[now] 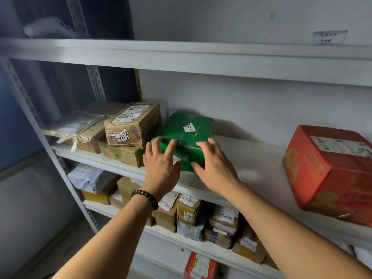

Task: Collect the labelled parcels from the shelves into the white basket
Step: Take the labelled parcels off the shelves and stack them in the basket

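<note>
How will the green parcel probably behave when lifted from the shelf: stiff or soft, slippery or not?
The green parcel has straight edges and flat faces, so it is probably stiff. Its taped wrapping looks smooth, so it may slip a little. Being box-shaped, it should not roll.

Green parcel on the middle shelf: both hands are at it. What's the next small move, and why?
Probably close both hands on the green parcel and slide it toward the shelf edge. The left hand and right hand rest on its near face with fingers straight, not gripping yet, and brown boxes stand close on its left.
</note>
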